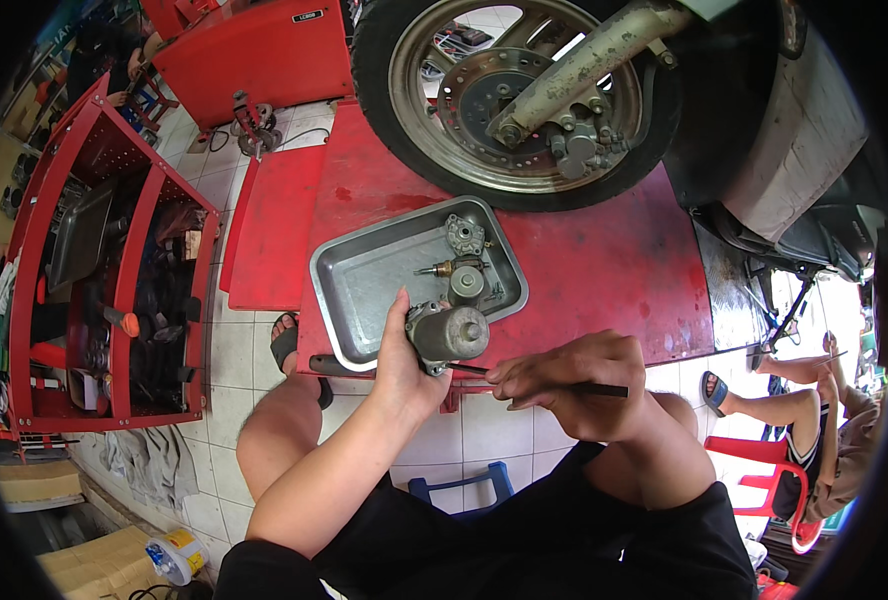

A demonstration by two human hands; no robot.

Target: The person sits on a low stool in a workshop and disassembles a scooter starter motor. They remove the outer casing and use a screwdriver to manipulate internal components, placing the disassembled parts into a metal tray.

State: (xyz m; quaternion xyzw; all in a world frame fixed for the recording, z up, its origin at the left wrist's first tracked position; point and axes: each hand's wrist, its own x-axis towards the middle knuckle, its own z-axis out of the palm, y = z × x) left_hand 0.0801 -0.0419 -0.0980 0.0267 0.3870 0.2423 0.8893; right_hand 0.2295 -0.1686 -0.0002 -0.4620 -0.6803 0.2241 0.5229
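My left hand (pixel 411 370) is wrapped around a grey cylindrical metal motor (pixel 451 333), held above the near right side of a metal tray. My right hand (pixel 574 380) is closed on a dark, thin-shafted tool (pixel 604 390). Its shaft points left and meets the motor's lower side, where my left fingers partly hide the contact. In the tray (pixel 364 262) are a round metal cover (pixel 464 235), a shaft-like part with a brass-coloured section (pixel 451 268), another round metal part (pixel 467 283) and some small screws (pixel 496 292). A black tool handle (pixel 329 364) lies by the tray's near edge.
The tray stands on a red work platform (pixel 604 270), below a motorcycle front wheel (pixel 404 130). On the left is a red shelf rack (pixel 136 270). A blue stool (pixel 464 485) shows between my legs. Another person (pixel 834 420) sits at the right beside a red chair (pixel 754 450).
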